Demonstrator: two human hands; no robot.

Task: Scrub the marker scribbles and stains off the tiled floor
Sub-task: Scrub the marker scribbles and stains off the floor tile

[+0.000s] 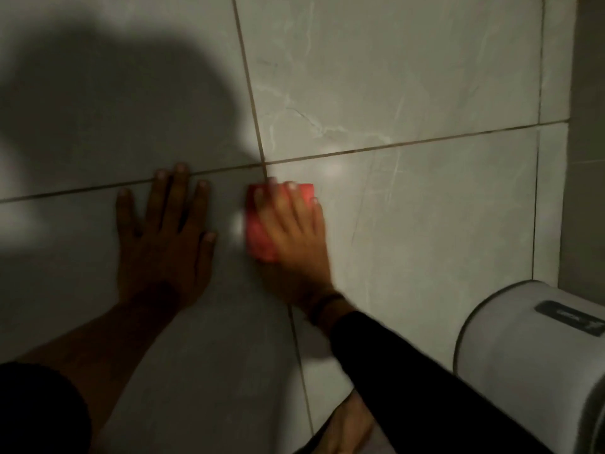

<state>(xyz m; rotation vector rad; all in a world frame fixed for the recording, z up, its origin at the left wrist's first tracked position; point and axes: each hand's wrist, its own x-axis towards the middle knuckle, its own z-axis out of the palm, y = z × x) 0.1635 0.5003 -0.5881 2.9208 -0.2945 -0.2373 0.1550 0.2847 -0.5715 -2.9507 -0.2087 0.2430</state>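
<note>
My right hand (291, 231) presses flat on a red sponge (258, 234), which lies on the grey marbled tiled floor (409, 208) just below the crossing of two grout lines. The hand is blurred. My left hand (163, 237) rests palm down on the tile to the left of the sponge, fingers spread, holding nothing. Faint dark streaks show on the upper right tile (268, 63). I cannot make out clear marker scribbles in this dim light.
A white cylindrical bin or appliance (537, 355) with a dark label lies at the lower right. A grey wall edge (586, 158) runs down the right side. My bare foot (347, 427) shows at the bottom. A large shadow covers the left tiles.
</note>
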